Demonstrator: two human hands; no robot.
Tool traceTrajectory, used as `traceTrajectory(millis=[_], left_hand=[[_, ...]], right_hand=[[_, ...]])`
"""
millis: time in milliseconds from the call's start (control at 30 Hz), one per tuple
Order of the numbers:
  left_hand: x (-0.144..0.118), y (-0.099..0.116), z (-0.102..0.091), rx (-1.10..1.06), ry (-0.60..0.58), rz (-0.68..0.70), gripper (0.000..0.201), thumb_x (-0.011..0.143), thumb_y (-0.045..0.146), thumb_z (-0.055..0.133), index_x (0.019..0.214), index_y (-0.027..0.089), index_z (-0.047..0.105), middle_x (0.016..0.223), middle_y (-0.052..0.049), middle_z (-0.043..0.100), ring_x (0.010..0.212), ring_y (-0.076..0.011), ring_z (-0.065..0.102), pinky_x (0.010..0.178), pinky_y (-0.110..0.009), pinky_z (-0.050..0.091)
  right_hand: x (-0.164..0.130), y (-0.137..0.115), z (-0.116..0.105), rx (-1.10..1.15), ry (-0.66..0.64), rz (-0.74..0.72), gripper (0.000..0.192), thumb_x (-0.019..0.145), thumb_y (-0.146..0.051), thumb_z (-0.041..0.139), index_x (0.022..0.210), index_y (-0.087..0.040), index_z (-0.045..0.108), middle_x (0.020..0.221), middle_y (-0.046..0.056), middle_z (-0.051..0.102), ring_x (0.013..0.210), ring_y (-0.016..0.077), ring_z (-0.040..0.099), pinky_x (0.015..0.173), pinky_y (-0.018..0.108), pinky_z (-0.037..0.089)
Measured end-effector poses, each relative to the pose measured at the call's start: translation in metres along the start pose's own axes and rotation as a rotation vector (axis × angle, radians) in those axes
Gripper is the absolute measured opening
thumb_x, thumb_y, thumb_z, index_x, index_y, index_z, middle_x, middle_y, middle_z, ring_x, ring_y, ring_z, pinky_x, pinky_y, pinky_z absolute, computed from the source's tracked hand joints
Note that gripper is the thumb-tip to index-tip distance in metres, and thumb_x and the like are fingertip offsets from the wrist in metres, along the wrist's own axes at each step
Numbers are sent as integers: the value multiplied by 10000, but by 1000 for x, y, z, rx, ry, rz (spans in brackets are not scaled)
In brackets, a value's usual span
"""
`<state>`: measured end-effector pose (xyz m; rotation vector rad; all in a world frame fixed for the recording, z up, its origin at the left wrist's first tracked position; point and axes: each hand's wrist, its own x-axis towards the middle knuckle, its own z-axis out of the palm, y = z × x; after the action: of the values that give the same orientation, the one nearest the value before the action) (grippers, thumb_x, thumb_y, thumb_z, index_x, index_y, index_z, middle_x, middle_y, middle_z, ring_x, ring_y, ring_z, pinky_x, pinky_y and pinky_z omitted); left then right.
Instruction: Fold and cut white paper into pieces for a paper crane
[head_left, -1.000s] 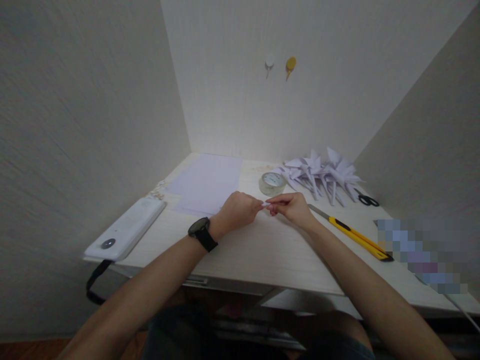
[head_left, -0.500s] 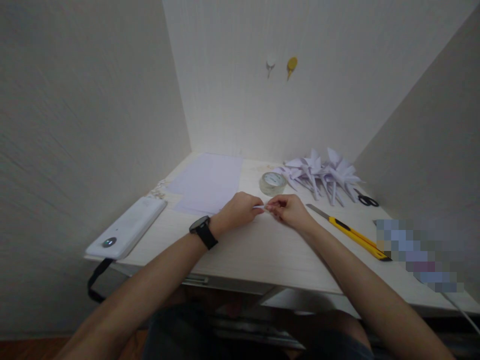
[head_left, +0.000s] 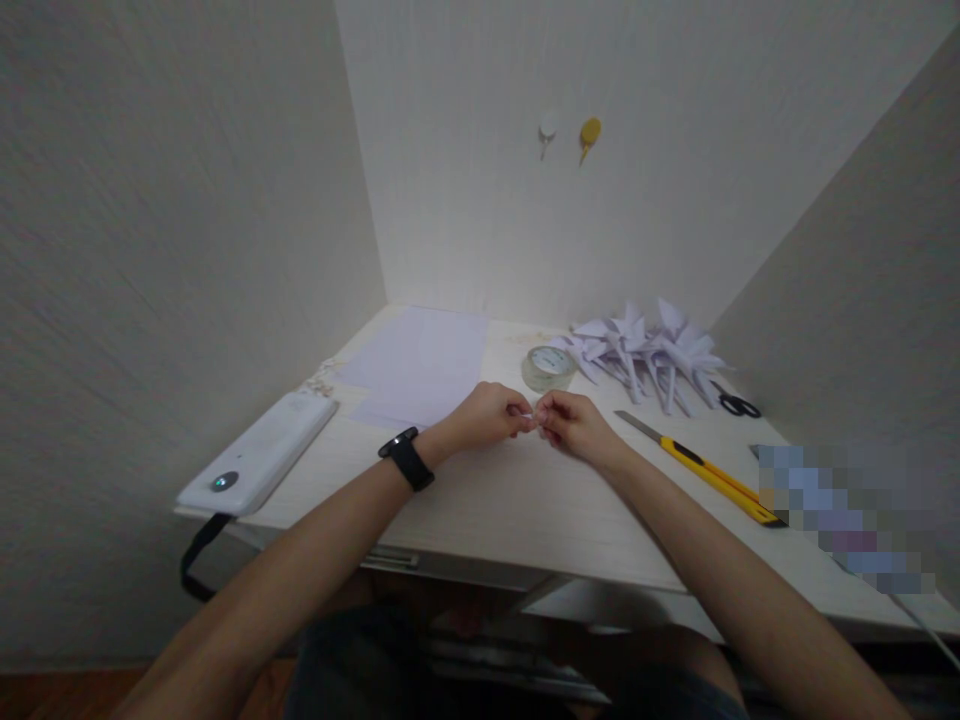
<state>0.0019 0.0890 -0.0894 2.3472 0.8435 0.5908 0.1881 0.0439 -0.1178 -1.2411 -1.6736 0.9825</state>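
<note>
Taking the meeting point of the two hands as the clock's centre, a small white piece [head_left: 528,416], apparently paper, sits right there, above the pale wooden table [head_left: 480,515] and mostly hidden by fingers. The left hand [head_left: 491,415], coming in from 8 o'clock with a black wristwatch [head_left: 409,462] on its wrist, pinches the piece between thumb and bent forefinger. The right hand [head_left: 574,425], coming in from 4 o'clock, has its thumb and fingers closed on the piece's other end, so the fingertips of both hands almost meet. The exact shape of the piece cannot be made out.

Just past the hands, at 12 o'clock, lies a roll of clear tape [head_left: 547,370]. White paper sheets [head_left: 424,360] overlap flat at 10 o'clock. A heap of folded paper pinwheels [head_left: 652,350] with rolled stems spreads at 2 o'clock, and black-handled scissors [head_left: 739,405] lie beside it at 3 o'clock. Between 3 and 4 o'clock rests a yellow utility knife [head_left: 724,485], its blade out and directed toward 10 o'clock; farther along that way is a pixelated object [head_left: 844,520]. Near 9 o'clock, at the table's edge, lies a white slab-shaped device [head_left: 259,455], a black strap [head_left: 199,560] hanging beside it. High on the wall at 12 o'clock are a white hook [head_left: 548,128] and a yellow hook [head_left: 590,132].
</note>
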Motion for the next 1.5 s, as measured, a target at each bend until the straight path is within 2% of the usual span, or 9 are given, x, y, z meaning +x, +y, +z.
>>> traceTrajectory(millis=[167,267,367,467,700,900,1233,1367,1500], left_hand=[[-2,4,-4,-34,-48,-13,118,821,231,666,808,148,749,584,14,672,545,-101,618,541,-179,419],[-4,3,-4,168,-68,90,134,850,250,647,821,168,748,641,1,700,586,-120,632,571,-202,415],[-6,1,0,433,-9,220,213,909,324,596,897,162,733,779,-59,737,715,-178,674,636,-248,432],[-7,-1,4,557,44,272,277,945,374,547,940,154,716,856,-92,745,806,-215,692,674,-273,445],[-7,-1,8,567,42,249,332,968,394,503,945,152,729,858,-105,751,802,-234,704,677,-294,460],[-7,-1,6,592,37,208,332,974,374,495,910,158,738,831,-101,750,783,-224,706,661,-281,454],[-4,-5,11,609,63,287,298,957,379,536,924,148,721,840,-87,750,783,-208,708,643,-256,452],[-5,-6,11,576,82,310,288,964,359,528,926,140,712,842,-87,749,786,-202,709,657,-257,466],[-5,-6,10,572,86,308,258,956,337,548,939,138,713,839,-87,750,790,-206,709,676,-265,476]], right_hand=[[1,-3,1,142,12,16,320,697,-491,680,678,-196,559,501,-29,547,438,110,478,442,242,371],[2,-2,-1,153,-20,93,348,660,-503,705,653,-185,565,492,-26,548,401,91,436,392,223,319],[1,-1,-1,105,-11,118,383,700,-550,667,666,-189,545,459,-49,497,352,65,340,348,207,221],[0,-2,1,81,-25,107,415,781,-610,566,696,-210,494,449,-62,475,331,65,298,340,209,199],[-4,-8,-1,-60,-159,51,448,875,-645,433,733,-220,447,484,-59,487,348,69,330,347,211,232],[-5,-12,-2,14,-192,75,424,862,-638,475,833,-215,469,513,-74,513,330,64,318,316,201,206],[2,2,4,348,-41,56,369,686,-492,739,646,-192,529,373,-94,407,307,43,255,325,197,121],[3,0,-1,424,-28,132,304,638,-410,777,646,-176,584,444,-32,553,326,70,386,322,203,229],[1,-5,-3,432,9,134,251,611,-349,800,676,-172,633,485,-33,565,386,82,454,342,198,309]])
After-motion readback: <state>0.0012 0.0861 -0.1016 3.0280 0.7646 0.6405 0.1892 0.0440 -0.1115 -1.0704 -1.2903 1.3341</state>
